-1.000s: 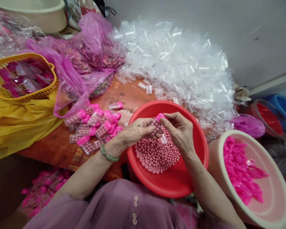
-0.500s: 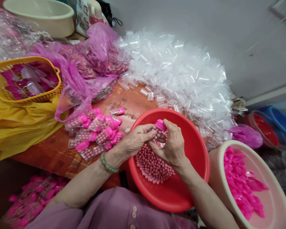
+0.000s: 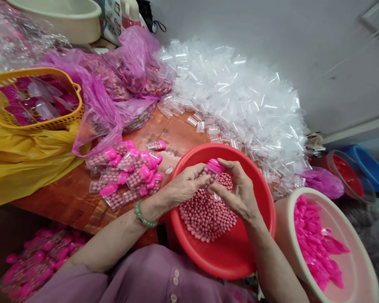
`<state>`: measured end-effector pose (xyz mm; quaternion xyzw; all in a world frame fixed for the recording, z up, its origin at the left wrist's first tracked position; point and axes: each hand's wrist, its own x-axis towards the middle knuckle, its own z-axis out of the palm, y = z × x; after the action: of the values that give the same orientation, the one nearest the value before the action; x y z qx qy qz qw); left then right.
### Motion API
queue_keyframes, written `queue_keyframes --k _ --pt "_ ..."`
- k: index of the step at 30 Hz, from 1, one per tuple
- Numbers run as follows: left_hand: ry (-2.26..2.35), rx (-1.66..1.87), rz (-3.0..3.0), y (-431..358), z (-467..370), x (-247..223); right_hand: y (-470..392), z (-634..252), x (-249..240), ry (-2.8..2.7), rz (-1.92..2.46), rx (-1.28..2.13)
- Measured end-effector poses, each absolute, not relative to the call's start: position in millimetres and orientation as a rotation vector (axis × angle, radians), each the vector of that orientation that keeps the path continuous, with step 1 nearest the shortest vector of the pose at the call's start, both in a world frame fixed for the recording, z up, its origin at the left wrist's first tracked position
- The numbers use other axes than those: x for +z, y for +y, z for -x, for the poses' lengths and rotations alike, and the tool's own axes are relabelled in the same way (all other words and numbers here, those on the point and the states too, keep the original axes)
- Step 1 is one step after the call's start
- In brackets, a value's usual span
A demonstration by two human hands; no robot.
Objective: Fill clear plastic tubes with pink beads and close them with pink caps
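A small clear plastic container with a pink cap, filled with pink beads, is pinched between the fingers of my left hand. Those fingers partly cover it. My right hand is just to its right, thumb and forefinger apart, the forefinger tip by the cap. Both hands are over a red basin with a heap of loose pink beads inside. To the left, several capped, bead-filled containers lie piled on the orange-brown table.
Clear empty containers form a large heap against the wall. At right stands a pale tub with pink caps. A yellow basket, a purple plastic bag and a yellow bag are at left. More filled containers lie lower left.
My right hand has shifted slightly right and its thumb and forefinger have spread away from the capped container. My left hand keeps hold of it. The view has shifted slightly.
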<state>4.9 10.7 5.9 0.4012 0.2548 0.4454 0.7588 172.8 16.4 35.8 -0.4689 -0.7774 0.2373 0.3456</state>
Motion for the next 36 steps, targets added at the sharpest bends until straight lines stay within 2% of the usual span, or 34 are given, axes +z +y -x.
queue_keyframes --k 4,9,17,24,29,36 --pt "0.644 0.93 -1.08 9.5 -6.5 4.4 18.5 -170.5 31.7 -1.565 1.259 0.948" --pt "0.698 0.914 -1.158 11.2 -7.8 3.3 18.6 -163.9 26.0 -1.248 1.209 1.125" --pt "0.629 0.912 -1.128 14.8 -9.3 2.5 14.0 -159.8 25.1 -1.227 1.211 0.982" --pt "0.778 0.897 -1.27 14.0 -9.8 2.2 12.2 -153.4 21.1 -1.223 1.237 0.945" --pt "0.694 0.954 -1.086 13.5 -9.2 3.9 10.6 -155.3 5.6 -1.429 1.259 0.716" --pt "0.568 0.955 -0.748 14.5 -7.6 9.3 22.8 -167.6 8.9 -2.153 1.004 0.055"
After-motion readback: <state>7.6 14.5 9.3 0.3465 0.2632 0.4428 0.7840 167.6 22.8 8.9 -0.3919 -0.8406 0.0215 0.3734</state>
